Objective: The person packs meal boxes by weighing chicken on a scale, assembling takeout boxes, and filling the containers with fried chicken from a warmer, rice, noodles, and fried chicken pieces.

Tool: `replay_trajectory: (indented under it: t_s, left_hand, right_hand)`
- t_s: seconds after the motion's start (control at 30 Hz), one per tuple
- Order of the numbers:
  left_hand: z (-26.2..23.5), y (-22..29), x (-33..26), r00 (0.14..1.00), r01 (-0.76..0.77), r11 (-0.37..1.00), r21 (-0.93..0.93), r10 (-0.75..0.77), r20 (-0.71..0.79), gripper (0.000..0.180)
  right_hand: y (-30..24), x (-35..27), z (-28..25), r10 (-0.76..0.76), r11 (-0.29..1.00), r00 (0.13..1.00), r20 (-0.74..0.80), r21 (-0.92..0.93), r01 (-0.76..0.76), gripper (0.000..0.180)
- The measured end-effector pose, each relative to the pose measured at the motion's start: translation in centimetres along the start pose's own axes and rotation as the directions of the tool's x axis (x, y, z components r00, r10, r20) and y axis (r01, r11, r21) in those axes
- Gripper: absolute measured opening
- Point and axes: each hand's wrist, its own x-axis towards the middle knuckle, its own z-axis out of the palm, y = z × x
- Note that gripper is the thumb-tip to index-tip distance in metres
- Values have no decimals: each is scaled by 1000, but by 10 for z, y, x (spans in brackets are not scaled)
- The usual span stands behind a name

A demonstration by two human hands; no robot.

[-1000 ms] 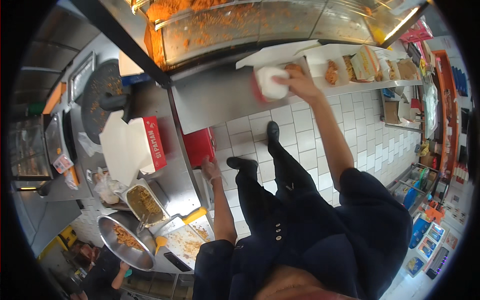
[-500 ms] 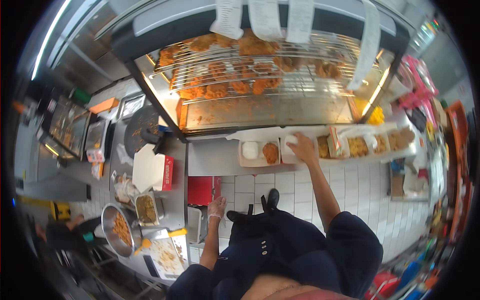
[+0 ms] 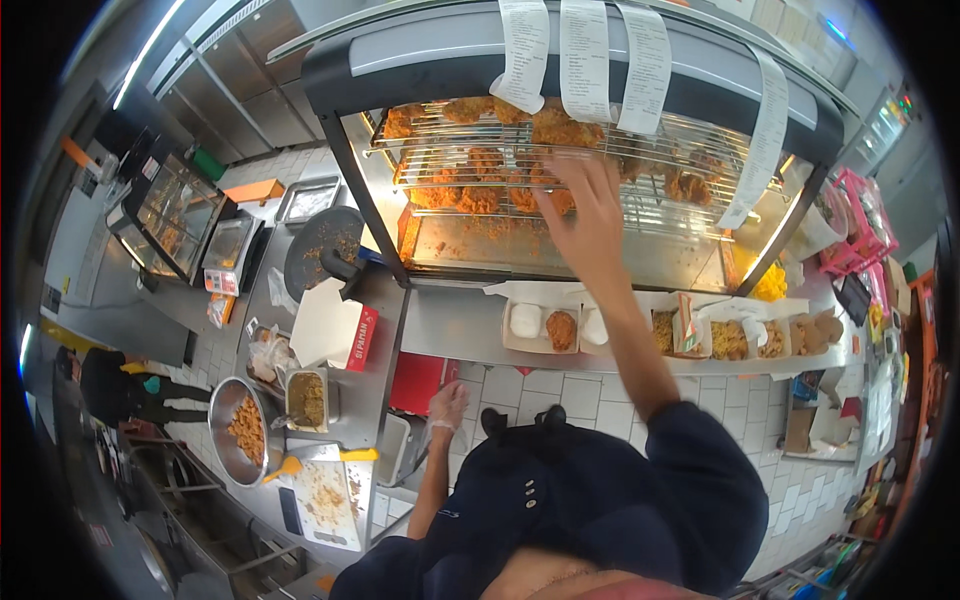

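Note:
My bare right hand (image 3: 590, 215) is raised in front of the glass-sided food warmer (image 3: 420, 262), fingers stretched toward its racks and thumb apart, holding nothing. Its fingertips are slightly blurred near the fried chicken pieces (image 3: 465, 197) on the wire shelves. Below, an open box (image 3: 540, 351) holds a white mound of rice (image 3: 527, 320) and a fried chicken piece (image 3: 561, 330). My right forearm partly covers the adjoining box with another rice mound (image 3: 596, 327). Down by my left side hangs my left hand (image 3: 448, 405) in a clear glove, fingers loose, nothing visible in it.
More filled boxes (image 3: 728, 340) line the counter at right. Paper receipts (image 3: 585, 70) hang from the warmer. On the left counter are a red-and-white box (image 3: 335, 325), a steel bowl (image 3: 222, 445), a cutting board (image 3: 325, 505) and a yellow-handled knife (image 3: 355, 455). A person (image 3: 115, 385) stands far left.
My right hand has left the rice in the second box and moved up to the warmer's racks, its fingers opening out. The left hand stays low at my side. The view has shifted.

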Motion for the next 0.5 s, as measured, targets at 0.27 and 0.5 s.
replay_trajectory:
  t_s: [0.27, 0.5]
  left_hand:
    - [55, 114, 61, 908, -365, 854, 370, 415, -63, 41]
    - [118, 105, 131, 933, -359, 912, 197, 344, 109, 54]
  right_hand:
    - [21, 154, 31, -258, 442, 878, 402, -759, 478, 40]
    - [23, 127, 40, -319, 415, 918, 238, -835, 360, 45]
